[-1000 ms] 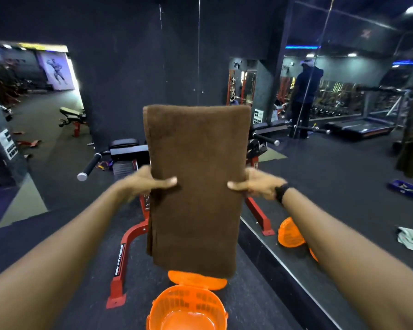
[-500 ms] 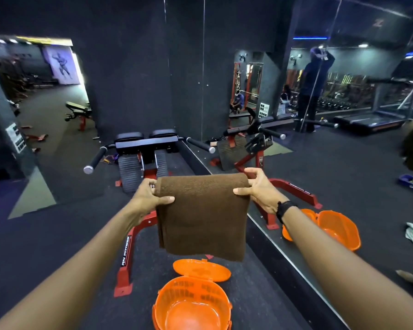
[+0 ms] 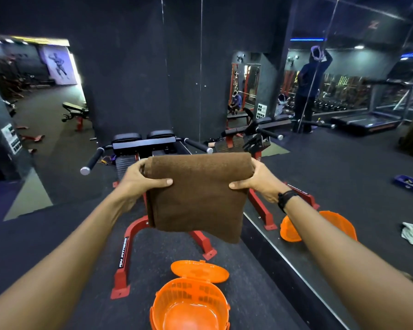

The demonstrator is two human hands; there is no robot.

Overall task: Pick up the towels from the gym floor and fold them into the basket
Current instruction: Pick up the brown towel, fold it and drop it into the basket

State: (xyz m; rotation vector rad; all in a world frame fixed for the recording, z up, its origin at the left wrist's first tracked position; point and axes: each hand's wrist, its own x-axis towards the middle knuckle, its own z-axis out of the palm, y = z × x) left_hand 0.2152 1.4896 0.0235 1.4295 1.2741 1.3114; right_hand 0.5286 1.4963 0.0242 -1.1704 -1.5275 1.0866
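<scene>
Head view: folding step looks done, towel (image 3: 198, 194) ready for stowing. Held in mid-air above and beyond the orange basket (image 3: 191, 306), left hand (image 3: 138, 181) and right hand (image 3: 258, 179) each gripping a side, thumbs on front. Next: lower straight into the open basket, keeping layers together. Brown terry, folded thick, lower edge hanging slightly uneven.

Brown towel (image 3: 198, 194), orange slotted basket (image 3: 191, 306), red-framed bench (image 3: 126, 246), dark grey floor (image 3: 248, 294).

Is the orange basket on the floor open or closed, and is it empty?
Open: the basket has its lid flipped back behind it. The visible inside holds nothing; its near part is out of frame.
</scene>
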